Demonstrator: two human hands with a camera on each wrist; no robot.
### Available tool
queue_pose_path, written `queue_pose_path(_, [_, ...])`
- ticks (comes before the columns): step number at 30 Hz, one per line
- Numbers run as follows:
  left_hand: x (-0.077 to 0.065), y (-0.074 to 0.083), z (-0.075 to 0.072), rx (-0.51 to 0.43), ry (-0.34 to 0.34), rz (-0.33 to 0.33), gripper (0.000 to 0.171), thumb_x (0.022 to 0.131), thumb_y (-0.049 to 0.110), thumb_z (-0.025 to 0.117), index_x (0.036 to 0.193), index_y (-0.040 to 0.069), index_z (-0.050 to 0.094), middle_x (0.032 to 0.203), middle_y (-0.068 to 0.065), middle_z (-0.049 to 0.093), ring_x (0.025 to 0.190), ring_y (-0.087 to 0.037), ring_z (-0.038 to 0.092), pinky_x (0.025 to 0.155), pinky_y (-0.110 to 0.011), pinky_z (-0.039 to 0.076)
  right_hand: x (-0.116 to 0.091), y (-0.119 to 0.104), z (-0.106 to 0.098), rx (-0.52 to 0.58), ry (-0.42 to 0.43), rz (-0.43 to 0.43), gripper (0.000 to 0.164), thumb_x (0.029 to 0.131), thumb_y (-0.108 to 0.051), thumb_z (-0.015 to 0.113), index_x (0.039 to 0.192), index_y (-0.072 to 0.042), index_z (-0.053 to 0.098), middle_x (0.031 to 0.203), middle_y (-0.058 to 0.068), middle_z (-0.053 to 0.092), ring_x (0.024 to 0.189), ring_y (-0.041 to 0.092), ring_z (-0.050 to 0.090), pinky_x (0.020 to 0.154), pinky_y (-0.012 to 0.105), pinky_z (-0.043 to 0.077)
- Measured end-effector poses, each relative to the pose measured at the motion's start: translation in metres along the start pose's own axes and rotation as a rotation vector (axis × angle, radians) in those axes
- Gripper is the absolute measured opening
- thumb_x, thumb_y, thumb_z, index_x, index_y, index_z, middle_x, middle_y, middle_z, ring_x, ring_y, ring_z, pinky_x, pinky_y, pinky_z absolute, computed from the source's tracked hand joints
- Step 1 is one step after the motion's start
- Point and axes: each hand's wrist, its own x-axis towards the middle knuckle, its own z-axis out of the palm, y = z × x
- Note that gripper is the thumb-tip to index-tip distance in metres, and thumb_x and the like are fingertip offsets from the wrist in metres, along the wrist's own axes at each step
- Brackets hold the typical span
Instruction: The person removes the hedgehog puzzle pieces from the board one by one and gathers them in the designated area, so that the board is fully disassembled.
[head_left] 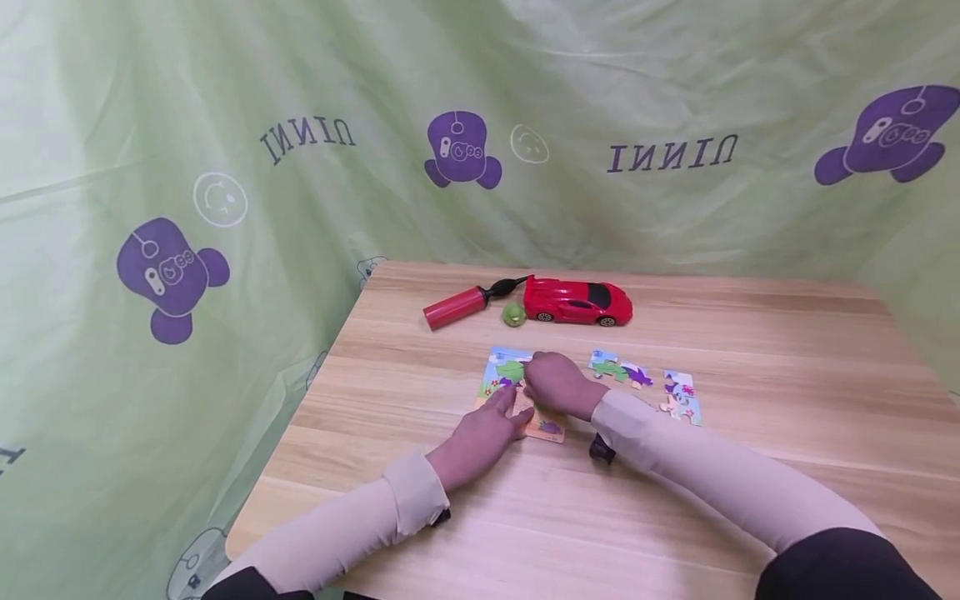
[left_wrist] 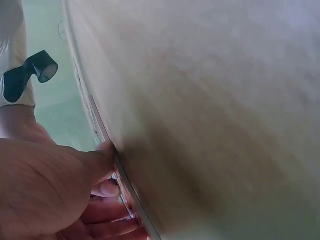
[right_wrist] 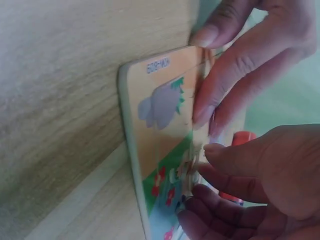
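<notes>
A flat picture puzzle board (head_left: 501,355) with a blue, green and orange print lies on the wooden table. My left hand (head_left: 480,437) rests on its lower left part, with the thumb and fingers spread on the surface. In the left wrist view, the left thumb (left_wrist: 102,162) touches the board's edge. Over the board's middle, my right hand (head_left: 558,385) has its fingers curled down. The right wrist view shows the right thumb and fingertips around a small puzzle piece (right_wrist: 189,172) at the board's surface, mostly hidden by the fingers.
Loose joined puzzle pieces (head_left: 609,367) lie right of the board, with another pair (head_left: 681,407) farther right. Behind stand a red toy car (head_left: 573,302), a red hand pump (head_left: 456,308) and a small green ball-like thing (head_left: 513,314). A green curtain (head_left: 405,225) hangs beyond the table.
</notes>
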Motion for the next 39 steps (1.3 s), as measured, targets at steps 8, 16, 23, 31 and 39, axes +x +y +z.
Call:
queue_pose_path(8, [0.001, 0.005, 0.0, 0.07, -0.02, -0.024, 0.042, 0.104, 0.032, 0.053, 0.143, 0.017, 0.057, 0.148, -0.025, 0.051, 0.141, -0.037, 0.049, 0.102, -0.037, 0.056, 0.003, 0.0, -0.004, 0.07, -0.025, 0.056, 0.019, 0.089, -0.019, 0.074, 0.093, -0.001, 0.069, 0.083, 0.01, 0.068, 0.076, 0.023, 0.063, 0.071, 0.039, 0.057])
queue_pose_path(16, [0.004, 0.009, 0.002, 0.174, -0.024, -0.027, 0.044, 0.105, 0.035, 0.049, 0.142, 0.013, 0.058, 0.145, -0.027, 0.054, 0.137, -0.038, 0.053, 0.096, -0.035, 0.059, 0.009, 0.005, 0.001, 0.215, -0.083, 0.15, 0.025, 0.091, -0.023, 0.073, 0.1, 0.0, 0.068, 0.093, 0.012, 0.068, 0.085, 0.024, 0.063, 0.082, 0.041, 0.057])
queue_pose_path(23, [0.004, 0.007, 0.001, 0.118, -0.021, -0.03, 0.044, 0.104, 0.036, 0.05, 0.141, 0.016, 0.059, 0.144, -0.026, 0.055, 0.136, -0.038, 0.053, 0.095, -0.035, 0.059, 0.016, 0.012, 0.001, 0.434, -0.11, 0.277, 0.028, 0.089, -0.024, 0.077, 0.102, -0.004, 0.062, 0.089, 0.008, 0.064, 0.078, 0.018, 0.058, 0.071, 0.031, 0.052])
queue_pose_path(31, [0.008, 0.004, 0.004, 0.114, -0.017, -0.014, 0.042, 0.104, 0.038, 0.05, 0.141, 0.02, 0.06, 0.144, -0.023, 0.056, 0.136, -0.035, 0.054, 0.096, -0.036, 0.059, 0.009, 0.043, -0.018, 0.692, -0.007, 0.34, 0.018, 0.087, -0.012, 0.077, 0.097, -0.004, 0.065, 0.083, 0.01, 0.073, 0.068, 0.015, 0.067, 0.063, 0.027, 0.056])
queue_pose_path(39, [0.008, 0.0, 0.002, 0.102, -0.087, -0.034, 0.044, 0.106, 0.038, 0.046, 0.143, 0.018, 0.057, 0.147, -0.022, 0.053, 0.138, -0.037, 0.052, 0.099, -0.039, 0.057, -0.05, 0.1, -0.044, 0.684, -0.114, 0.33, 0.012, 0.088, -0.007, 0.074, 0.096, -0.001, 0.067, 0.082, 0.009, 0.072, 0.068, 0.017, 0.066, 0.063, 0.03, 0.058])
